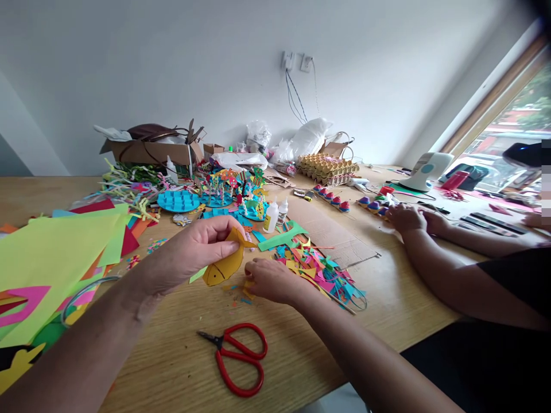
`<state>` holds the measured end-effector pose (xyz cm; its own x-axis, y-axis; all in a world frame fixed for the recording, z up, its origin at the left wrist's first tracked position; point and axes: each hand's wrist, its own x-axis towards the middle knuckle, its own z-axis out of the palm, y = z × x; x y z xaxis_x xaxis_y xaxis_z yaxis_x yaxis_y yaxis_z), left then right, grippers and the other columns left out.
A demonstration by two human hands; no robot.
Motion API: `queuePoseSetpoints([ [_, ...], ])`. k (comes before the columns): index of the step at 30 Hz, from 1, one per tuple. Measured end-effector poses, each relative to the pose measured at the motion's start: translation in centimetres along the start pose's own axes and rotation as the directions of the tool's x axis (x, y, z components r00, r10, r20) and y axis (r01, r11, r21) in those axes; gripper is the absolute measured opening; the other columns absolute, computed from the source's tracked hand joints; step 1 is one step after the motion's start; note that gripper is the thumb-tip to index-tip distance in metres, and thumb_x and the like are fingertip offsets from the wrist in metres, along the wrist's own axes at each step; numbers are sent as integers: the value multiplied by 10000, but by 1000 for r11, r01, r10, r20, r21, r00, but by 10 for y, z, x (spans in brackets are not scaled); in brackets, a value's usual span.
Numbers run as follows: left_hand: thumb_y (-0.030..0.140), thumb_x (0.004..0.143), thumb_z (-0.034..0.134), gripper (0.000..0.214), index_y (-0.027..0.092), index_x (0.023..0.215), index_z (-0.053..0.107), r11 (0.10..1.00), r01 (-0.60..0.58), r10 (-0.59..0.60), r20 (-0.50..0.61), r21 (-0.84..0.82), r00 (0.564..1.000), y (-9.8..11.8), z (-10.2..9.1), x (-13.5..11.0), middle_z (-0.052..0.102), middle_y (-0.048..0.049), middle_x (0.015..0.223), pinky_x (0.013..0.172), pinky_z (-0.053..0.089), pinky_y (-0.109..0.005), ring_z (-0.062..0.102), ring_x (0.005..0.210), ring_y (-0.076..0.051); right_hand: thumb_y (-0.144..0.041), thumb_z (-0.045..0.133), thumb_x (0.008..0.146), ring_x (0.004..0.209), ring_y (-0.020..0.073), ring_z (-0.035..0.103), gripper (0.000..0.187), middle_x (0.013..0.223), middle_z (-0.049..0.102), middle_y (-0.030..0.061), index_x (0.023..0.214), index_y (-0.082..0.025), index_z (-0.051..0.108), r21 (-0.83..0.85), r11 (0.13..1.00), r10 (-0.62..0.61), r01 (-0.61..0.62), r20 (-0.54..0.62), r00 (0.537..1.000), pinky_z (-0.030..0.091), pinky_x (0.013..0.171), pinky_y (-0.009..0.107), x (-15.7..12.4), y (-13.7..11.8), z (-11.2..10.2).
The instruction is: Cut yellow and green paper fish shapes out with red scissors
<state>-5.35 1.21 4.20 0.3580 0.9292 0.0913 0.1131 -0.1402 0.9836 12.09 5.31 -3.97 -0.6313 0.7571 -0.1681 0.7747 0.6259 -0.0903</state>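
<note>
Grainy wooden worktop (301, 355): left hand (193, 252) pinches a yellow paper fish (221, 269); right hand (269, 280) curls over yellow scraps (248, 287), grip unclear; red-handled scissors (222, 346) near front edge.

Soft daylight came from the window (512, 120) at two o'clock; shadows stayed faint, and the edges bent and blurred.

Your single head camera looks forward and down from close above the table (400, 310), tilted, facing the white wall (172, 69) beyond.
</note>
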Motion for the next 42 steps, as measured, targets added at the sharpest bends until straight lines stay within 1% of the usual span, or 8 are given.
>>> queuePoseSetpoints([
  [10, 135, 789, 533, 116, 218, 786, 614, 1000, 1, 0, 43, -19, 999, -1, 0, 1, 576, 55, 711, 576, 375, -175, 503, 645, -84, -199, 533, 768, 843, 217, 620, 171, 939, 677, 85, 877, -167, 661, 32, 999, 1, -2, 28, 1000, 360, 559, 244, 10, 1, 10],
  [16, 118, 803, 524, 156, 233, 790, 629, 1000, -17, 17, 58, 0, 998, -4, -2, 0, 569, 62, 722, 588, 374, -154, 499, 655, -68, -178, 525, 773, 799, 191, 612, 158, 883, 680, 61, 866, -181, 653, 63, 997, 50, -50, 2, 999, 314, 540, 237, -2, 4, 6],
  [26, 181, 743, 590, 69, 228, 746, 642, 998, 49, -48, 43, -29, 998, -10, 3, 4, 582, 33, 665, 509, 376, -176, 518, 601, -96, -121, 506, 765, 671, 175, 534, 128, 754, 620, 61, 804, -157, 623, 77, 939, 340, -334, -90, 936, 250, 527, 243, -41, 85, -15],
  [30, 216, 716, 603, 28, 222, 713, 631, 994, 103, -102, 37, -21, 994, -12, 8, 6, 560, 44, 615, 452, 346, -168, 493, 533, -86, -95, 553, 725, 761, 206, 541, 158, 869, 615, 100, 859, -137, 626, 135, 926, 372, -352, -166, 913, 284, 584, 254, -50, 91, -14],
  [33, 225, 705, 608, 72, 228, 777, 609, 990, 141, -142, 34, 11, 989, -19, 10, 9, 592, 51, 677, 494, 385, -176, 531, 576, -94, -152, 518, 795, 801, 208, 540, 148, 936, 600, 114, 909, -131, 611, 228, 924, 360, -306, -260, 896, 317, 633, 265, -50, 77, -19],
  [37, 241, 729, 574, 253, 255, 971, 500, 987, 155, -157, 77, 33, 985, -33, 10, 16, 645, 23, 900, 614, 457, -241, 611, 722, -147, -209, 490, 837, 722, 156, 534, 122, 778, 609, 35, 812, -155, 597, 384, 913, 270, -139, -312, 911, 342, 620, 239, -44, 48, -29],
  [40, 232, 751, 533, 351, 265, 1086, 436, 983, 125, -138, 91, 137, 986, -39, 9, 19, 628, 29, 849, 583, 433, -231, 595, 683, -141, -286, 473, 866, 624, 103, 509, 158, 703, 581, -28, 823, -178, 580, 499, 867, 155, 15, -298, 942, 346, 539, 190, -36, 30, -35],
  [42, 218, 763, 514, 417, 270, 1164, 414, 960, 64, -83, 58, 272, 995, -42, 8, 19, 580, 57, 747, 563, 396, -213, 549, 637, -123, -304, 498, 854, 595, 88, 474, 149, 677, 543, -48, 830, -174, 568, 601, 791, 87, 115, -297, 951, 341, 515, 177, -28, 21, -39],
])
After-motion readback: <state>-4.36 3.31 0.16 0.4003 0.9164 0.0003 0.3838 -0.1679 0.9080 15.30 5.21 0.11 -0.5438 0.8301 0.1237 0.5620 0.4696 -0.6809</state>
